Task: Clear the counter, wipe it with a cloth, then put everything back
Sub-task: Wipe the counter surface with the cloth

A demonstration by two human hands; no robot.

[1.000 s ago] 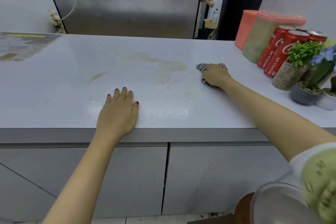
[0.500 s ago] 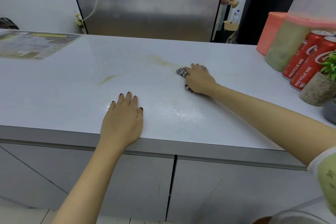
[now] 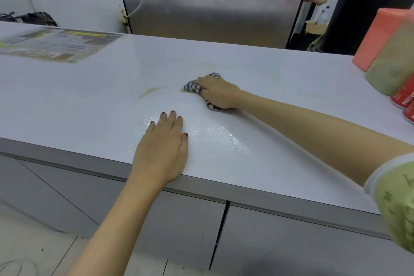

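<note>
Head view:
- Most of the cloth (image 3: 192, 88) is hidden under the right hand (image 3: 218, 92). Only a checked corner past the fingertips and a strip below the wrist show.
- 2 red cans (image 3: 404, 97) are cut off by the right edge, and their lettering can be read only in part.
- The green-filled container (image 3: 392, 67) just beside the cans is also cut by the frame. The orange container (image 3: 376, 38) touches it on its far side.
- The print on the paper sheet (image 3: 56, 45), which lies flat at the far left of the counter (image 3: 89, 101), is too blurred to read.
- The person's right sleeve (image 3: 398, 197), pale green with a white cuff, runs out of the frame at the right.
- The cloth is white with dark blue checks. It is bunched up and lies on the counter near its middle, with a faint yellowish smear (image 3: 149, 92) to its left.
- The right hand grips the cloth, with the fingers bent down over the bunch and the palm pressing it onto the surface.
- The left hand (image 3: 161, 152) lies flat and relaxed, palm down at the counter's front edge. Its fingers are straight and together, and it holds nothing.
- A wet, shiny patch (image 3: 220, 133) spreads across the counter between the 2 hands.
- A steel panel (image 3: 212, 0) stands behind the counter, and a black bin (image 3: 369, 6) stands further right.
</note>
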